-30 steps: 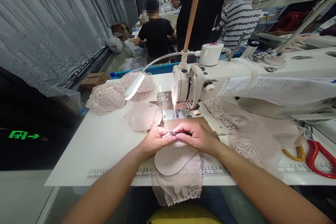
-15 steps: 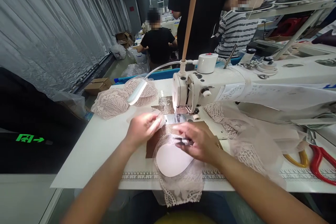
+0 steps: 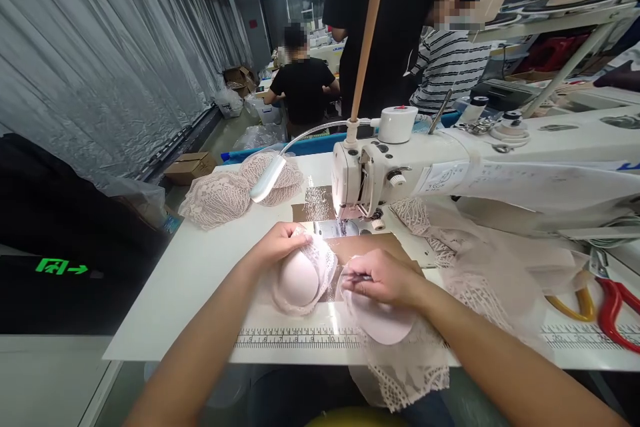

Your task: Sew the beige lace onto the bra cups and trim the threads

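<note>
My left hand is closed on the upper edge of a pale pink bra cup, whose lace border faces right. My right hand is closed around a small dark metal tool, its kind unclear. Under those fingers lies a second bra cup, its lace and mesh hanging over the table's front edge. Whether the right fingers also grip this cup's fabric, I cannot tell. Both cups are in front of the sewing machine, below its needle area and apart from it.
Lace cups lie at the back left beneath a small lamp. Lace and mesh pieces spread to the right, beside red-handled scissors. A ruler strip runs along the table's front. People are beyond the machine.
My left hand has brought its cup from beside the needle plate toward me, turning its inner side into view. My right hand and the other cup have shifted right and closer to me.
</note>
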The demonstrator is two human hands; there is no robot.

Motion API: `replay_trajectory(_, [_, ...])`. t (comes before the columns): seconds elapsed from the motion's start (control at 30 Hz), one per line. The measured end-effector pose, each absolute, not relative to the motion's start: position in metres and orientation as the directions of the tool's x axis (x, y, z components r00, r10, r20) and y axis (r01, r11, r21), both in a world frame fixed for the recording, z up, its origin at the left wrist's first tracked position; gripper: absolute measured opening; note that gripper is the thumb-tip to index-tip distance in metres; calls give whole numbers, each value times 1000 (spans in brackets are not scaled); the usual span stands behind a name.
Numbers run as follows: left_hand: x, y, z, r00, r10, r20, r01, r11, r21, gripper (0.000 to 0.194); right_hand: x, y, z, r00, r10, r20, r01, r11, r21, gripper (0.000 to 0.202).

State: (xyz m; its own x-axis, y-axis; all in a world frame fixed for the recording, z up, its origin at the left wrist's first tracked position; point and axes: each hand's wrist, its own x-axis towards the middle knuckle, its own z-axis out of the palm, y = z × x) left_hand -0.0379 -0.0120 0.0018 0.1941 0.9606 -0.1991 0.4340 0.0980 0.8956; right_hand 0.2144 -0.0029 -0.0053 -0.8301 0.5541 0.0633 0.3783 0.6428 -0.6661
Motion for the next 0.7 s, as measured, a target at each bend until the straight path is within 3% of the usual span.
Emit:
replay_trajectory(0.1, [-29, -20, 3, 253, 953, -163, 236, 103, 966, 34, 209, -1, -5, -650, 744, 153, 347, 469, -812, 39])
replay_trajectory(0.2, [-21, -23, 2, 306, 940, -148, 132, 113, 985, 34, 201, -2, -4, -556, 821, 127, 304, 343, -889, 31])
replay_trajectory(0.37, [-19, -25, 5, 349, 930, -117, 157, 65, 985, 30, 195, -2, -6, -599, 800, 36, 379, 323, -867, 31])
replay_trajectory(0.57, [-50, -25, 17, 481, 821, -307, 245, 211, 946, 44, 201, 0, -3, -553, 833, 24, 428, 309, -849, 26])
replay_trajectory(0.7, [-61, -26, 21, 406, 865, -295, 291, 184, 939, 29, 203, -3, -1, -782, 615, -100, 369, 327, -870, 31])
